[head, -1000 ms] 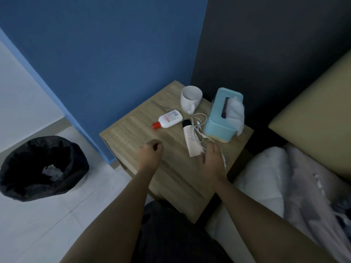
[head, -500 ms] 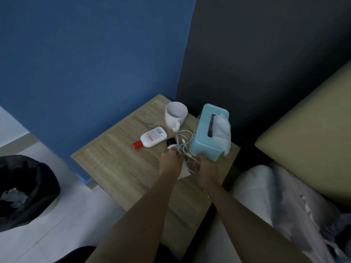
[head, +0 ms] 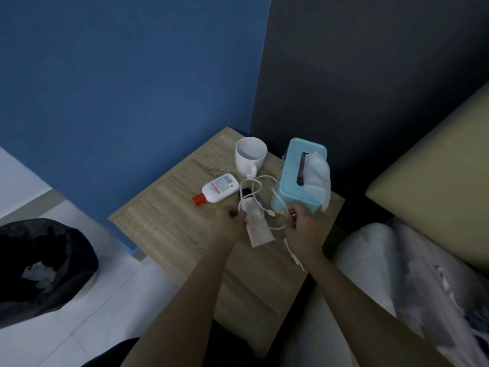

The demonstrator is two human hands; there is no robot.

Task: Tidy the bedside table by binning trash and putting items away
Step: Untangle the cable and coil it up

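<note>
A white charging cable lies looped on the wooden bedside table, over a pale tube with a black cap. My left hand pinches the cable's left side by the tube. My right hand grips the cable's other end, in front of the light-blue tissue box. A white bottle with a red cap lies flat to the left. A white mug stands at the back. A thin white strip lies under my right wrist.
A bin lined with a black bag stands on the white floor at the left, with crumpled paper inside. A blue wall and a dark wall meet behind the table. A bed with white bedding and a beige headboard is on the right.
Both hands moved forward from the table's near part to the cable and took hold of it, left side and right end. The camera view shifted closer and to the right.
</note>
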